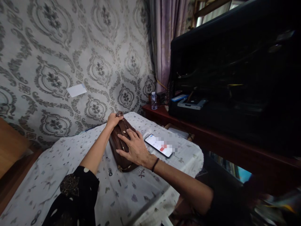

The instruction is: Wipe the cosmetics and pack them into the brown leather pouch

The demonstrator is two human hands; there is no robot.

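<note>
A brown bag with brass-coloured zips lies on the patterned white cloth. At its far end, my left hand is closed around the edge near the short strap. Across the bag's near half rests my right hand, fingers spread over the front and touching it near a zip. What lies under the right palm is hidden. To the right of the bag, a phone lies face up with its screen lit and partly blurred out.
On the right, a dark red desk holds a large black screen-like panel. A small clear bottle stands at the desk's left end. Behind the cloth rises a patterned wall. Brown wooden furniture borders the left side.
</note>
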